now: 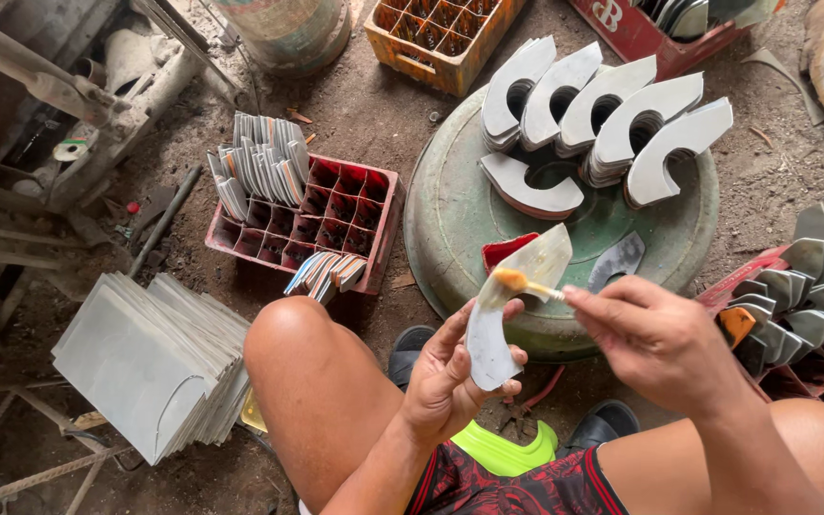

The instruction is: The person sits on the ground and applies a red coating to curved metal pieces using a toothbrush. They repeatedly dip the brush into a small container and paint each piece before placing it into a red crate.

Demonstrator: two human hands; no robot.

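Left hand [445, 377] is gripping a curved metal blade [507, 305] upright, steadying it while right hand [655, 339] is pinching a small brush [525, 283], dabbing orange paste on.

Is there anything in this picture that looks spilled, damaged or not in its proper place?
Nothing looks spilled or broken. The left hand holds a curved metal piece, and the right hand touches it with a small brush. One oddity: a few pieces lean against the red crate instead of standing inside it.
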